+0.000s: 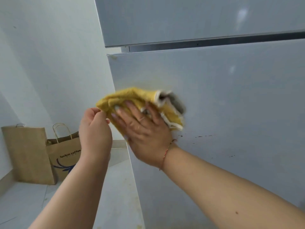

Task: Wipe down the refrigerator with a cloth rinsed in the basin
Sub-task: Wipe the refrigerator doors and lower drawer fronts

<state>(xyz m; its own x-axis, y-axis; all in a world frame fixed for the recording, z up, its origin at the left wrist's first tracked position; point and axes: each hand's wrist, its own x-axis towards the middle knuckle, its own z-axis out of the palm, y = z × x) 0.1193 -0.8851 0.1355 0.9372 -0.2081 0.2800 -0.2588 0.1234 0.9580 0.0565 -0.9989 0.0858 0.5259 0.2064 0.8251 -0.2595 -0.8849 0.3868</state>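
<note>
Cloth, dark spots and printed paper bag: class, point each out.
cloth (pixel 132 96), head view, yellow upper fold
dark spots (pixel 200 136), head view, on fridge door
printed paper bag (pixel 66 151), head view, its front

A pale grey tiled floor (pixel 24 204), lightly marked with yellowish stains, carries two brown paper carrier bags against the white wall: a plain bag (pixel 28 154) at left and, touching it, a printed bag (pixel 66 156) reading "luckin coffee".
</note>
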